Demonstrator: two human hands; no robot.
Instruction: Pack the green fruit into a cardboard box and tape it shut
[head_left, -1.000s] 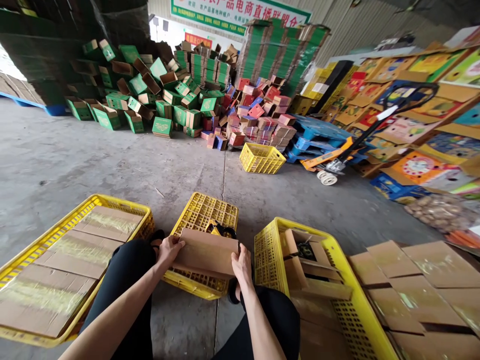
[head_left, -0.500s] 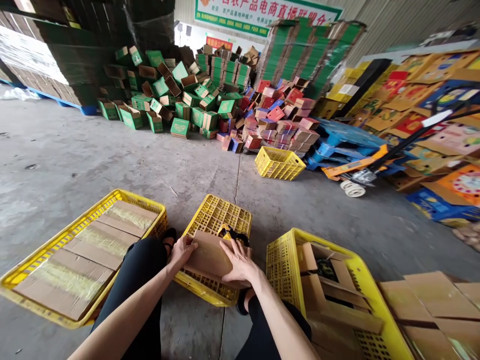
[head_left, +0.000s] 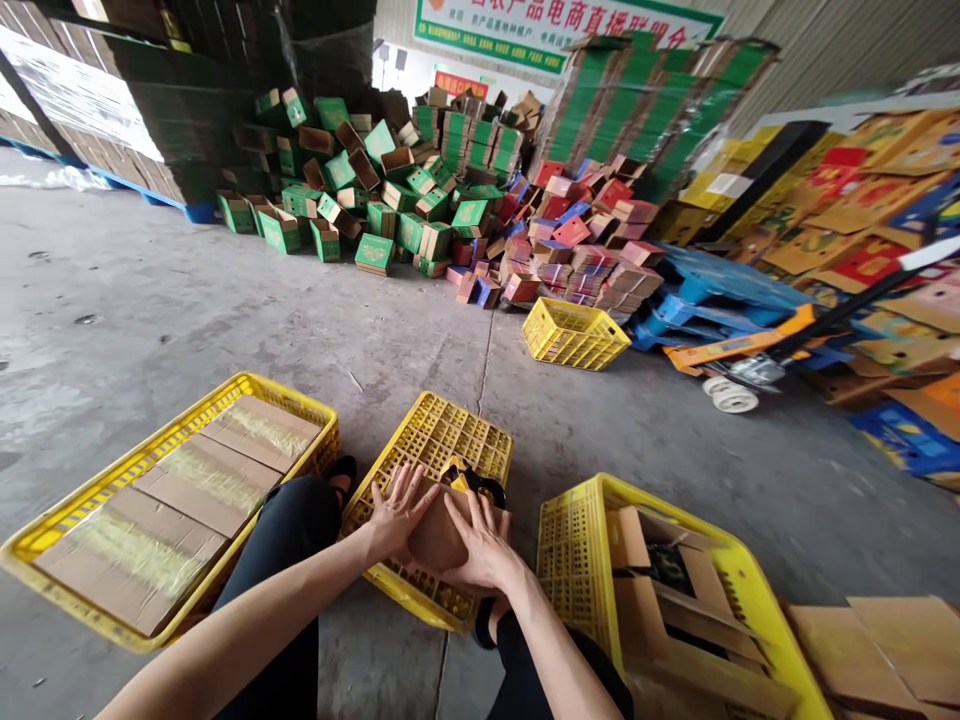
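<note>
While left hand [head_left: 395, 512] and right hand [head_left: 480, 540] press flat on the cardboard box [head_left: 439, 535] atop the upturned crate [head_left: 435, 450], it may slip off.

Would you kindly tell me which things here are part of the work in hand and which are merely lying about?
In hand:
left hand
right hand
brown cardboard box
upturned yellow crate
tape dispenser

Lying about:
crate of taped boxes
crate of open boxes
green cartons
pallet jack
</note>
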